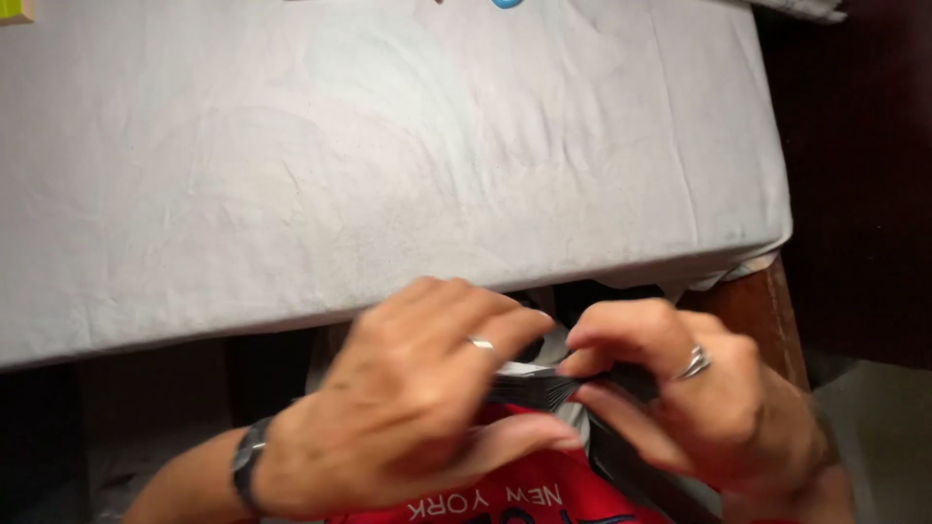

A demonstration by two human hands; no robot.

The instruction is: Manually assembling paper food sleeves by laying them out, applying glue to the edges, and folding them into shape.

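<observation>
Both of my hands are close together below the near edge of the table, in front of my red shirt. My left hand (408, 408), with a ring on one finger and a dark band at the wrist, curls around a thin dark stack that looks like cards (529, 386). My right hand (680, 388), also wearing a ring, pinches the same stack from the right side with thumb and fingers. The stack's layered edges show between the two hands; much of it is hidden by fingers and blurred.
A table covered with a wrinkled white cloth (388, 165) fills the upper view. A blue object (507, 3) and a yellow-green object (15, 10) peek in at the far edge. A brown wooden table leg (767, 320) stands at the right, beside dark space.
</observation>
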